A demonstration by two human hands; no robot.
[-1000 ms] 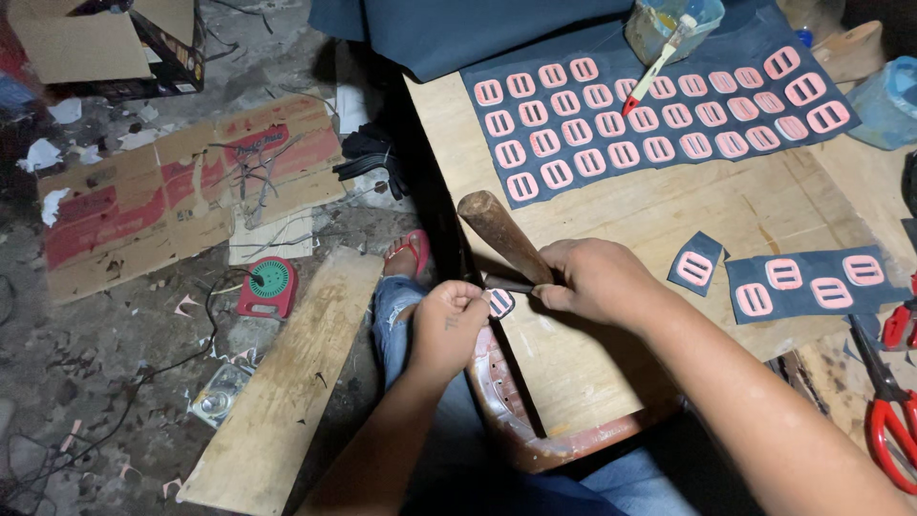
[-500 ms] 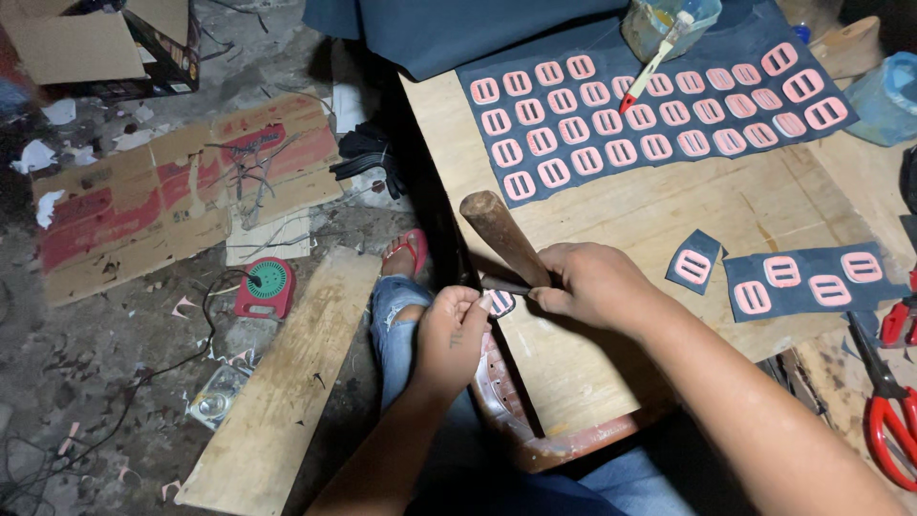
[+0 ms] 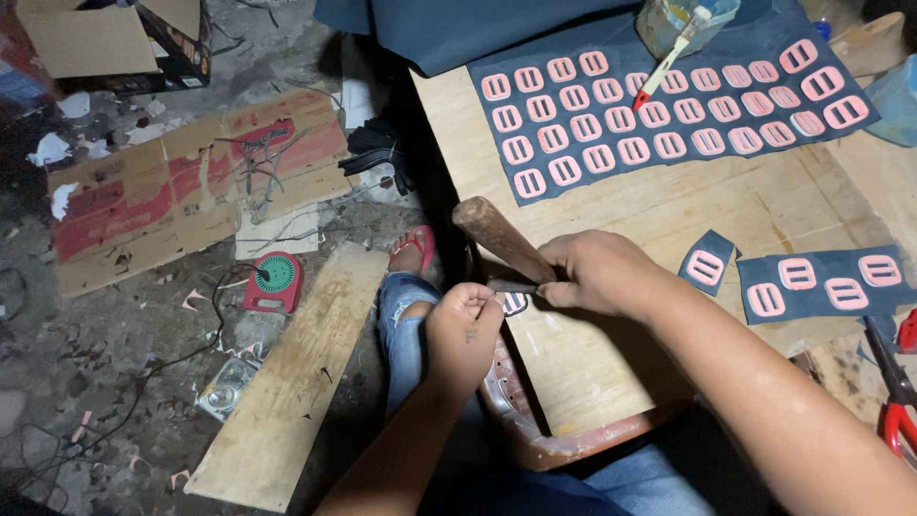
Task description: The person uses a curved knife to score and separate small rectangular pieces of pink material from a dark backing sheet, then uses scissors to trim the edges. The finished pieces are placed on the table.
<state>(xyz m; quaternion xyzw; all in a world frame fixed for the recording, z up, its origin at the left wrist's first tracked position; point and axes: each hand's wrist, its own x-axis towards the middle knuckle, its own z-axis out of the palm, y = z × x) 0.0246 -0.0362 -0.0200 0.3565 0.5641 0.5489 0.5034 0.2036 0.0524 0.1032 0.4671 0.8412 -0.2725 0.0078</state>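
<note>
My right hand [image 3: 597, 272] is closed around a thick wooden tool handle [image 3: 497, 234] that angles up to the left over the edge of the wooden board [image 3: 611, 373]. My left hand [image 3: 463, 330] is a fist just left of that edge, pinching a small dark blue piece with a pink buckle shape [image 3: 516, 303]. A short dark metal part [image 3: 511, 286] runs between the two hands, just above that piece. Whether it belongs to the handle I cannot tell.
A dark blue sheet with rows of pink buckle shapes [image 3: 669, 124] lies at the board's far end under a pot with a brush [image 3: 683, 19]. A cut piece [image 3: 707, 263], a strip [image 3: 821, 285] and red-handled scissors [image 3: 893, 420] sit right. A plank [image 3: 296, 382], cardboard [image 3: 162, 191] and wires litter the floor.
Both hands stay at the board's edge with the same grips. Only small shifts of the fingers and of the view show.
</note>
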